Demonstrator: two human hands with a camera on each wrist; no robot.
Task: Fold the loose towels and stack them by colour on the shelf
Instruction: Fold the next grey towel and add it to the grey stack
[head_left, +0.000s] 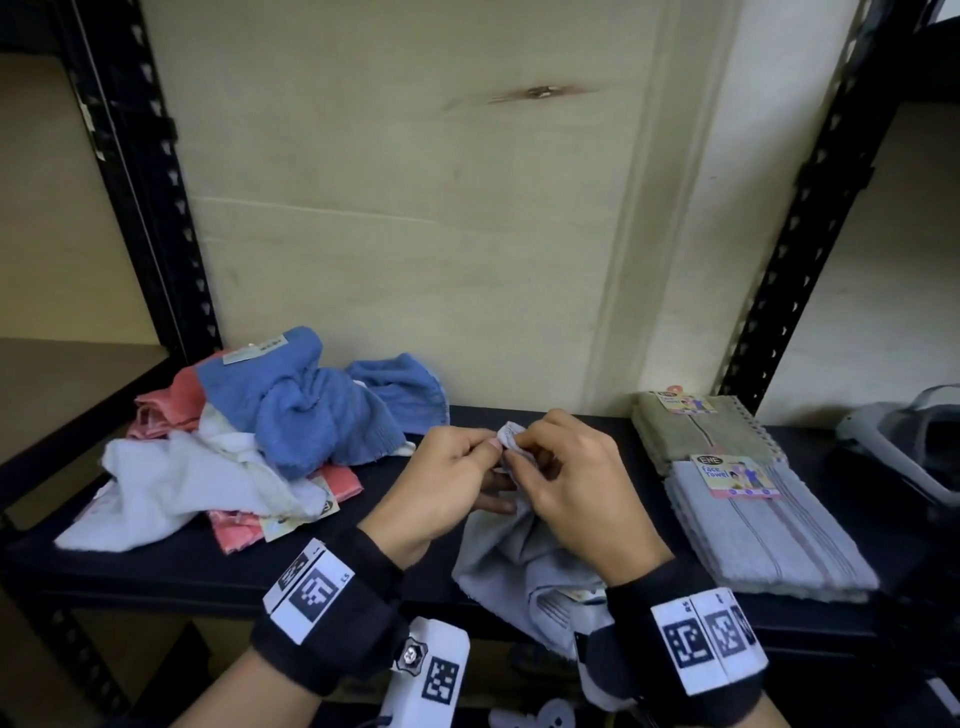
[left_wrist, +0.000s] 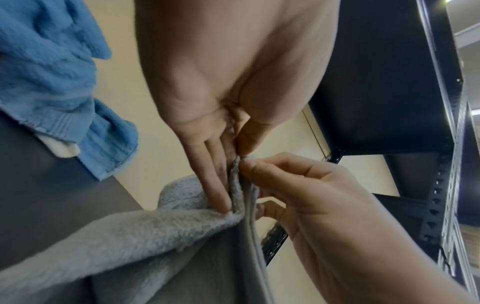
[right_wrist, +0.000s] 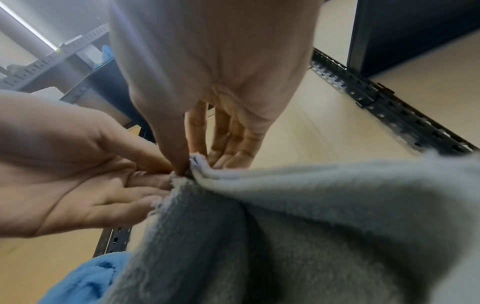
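Fingertips of both hands meet on one corner of a limp pale-grey terry towel (head_left: 524, 561): the left hand (head_left: 441, 483) and the right hand (head_left: 576, 483) each pinch that corner, thumb against forefinger, touching one another. The rest of the cloth hangs down from the pinch and trails over the front edge of the black metal shelf (head_left: 156, 571). It looks light, soft and floppy, so it should sag wherever unsupported; corners and hems seem the best holds, one hand sliding along the edge to find the next corner. At 9 o'clock from the hands lies a loose heap of blue, white and pink towels (head_left: 249, 447); at 3 o'clock, a folded grey striped towel (head_left: 769, 540) with a card label.
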